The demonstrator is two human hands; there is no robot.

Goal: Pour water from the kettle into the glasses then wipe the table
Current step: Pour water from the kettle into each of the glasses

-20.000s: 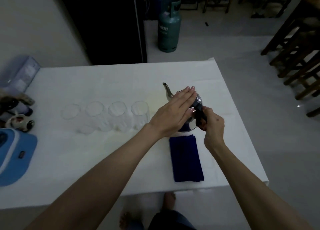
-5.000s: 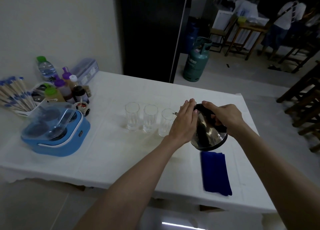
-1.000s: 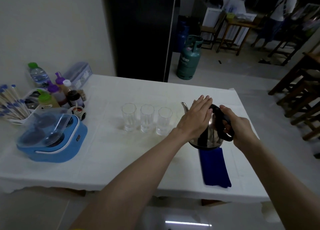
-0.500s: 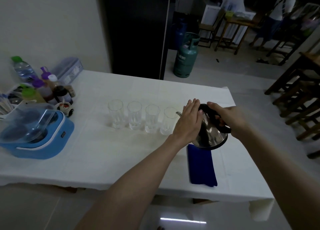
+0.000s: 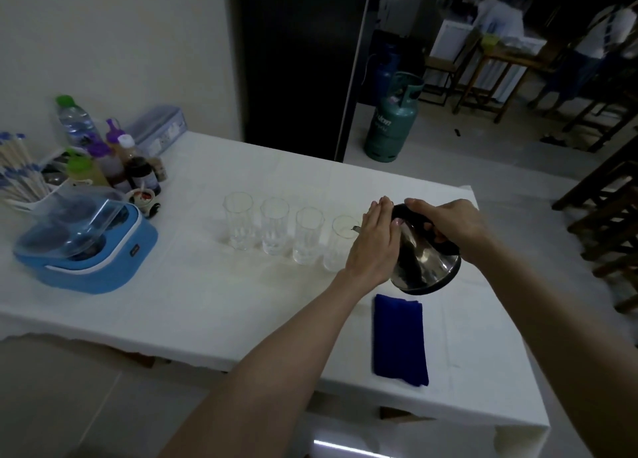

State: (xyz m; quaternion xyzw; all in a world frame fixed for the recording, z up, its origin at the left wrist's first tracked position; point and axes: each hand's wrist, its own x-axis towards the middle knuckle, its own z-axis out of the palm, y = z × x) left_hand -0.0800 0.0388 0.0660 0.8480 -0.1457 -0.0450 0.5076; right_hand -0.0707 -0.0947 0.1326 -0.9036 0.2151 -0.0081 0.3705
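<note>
A steel kettle [image 5: 426, 264] with a black handle is lifted off the white table [image 5: 207, 302] and tipped to the left. My right hand [image 5: 448, 224] grips its handle. My left hand [image 5: 374, 247] lies flat against the kettle's lid, fingers together. The spout tip pokes out just over the rim of the rightmost glass [image 5: 340, 241]. Three more clear glasses [image 5: 274, 226] stand in a row to its left. A folded dark blue cloth [image 5: 398, 340] lies on the table below the kettle.
A blue appliance with a clear lid [image 5: 83, 254] sits at the left. Behind it are bottles [image 5: 138, 167], a cup of sticks [image 5: 17, 178] and a plastic box [image 5: 157, 127]. A green gas cylinder [image 5: 392, 122] stands on the floor beyond. Wooden chairs [image 5: 607, 216] are at right.
The kettle, upright a second ago, was tipped left by half a second ago and is still tilted, its spout over the rightmost glass. Both hands stayed on it.
</note>
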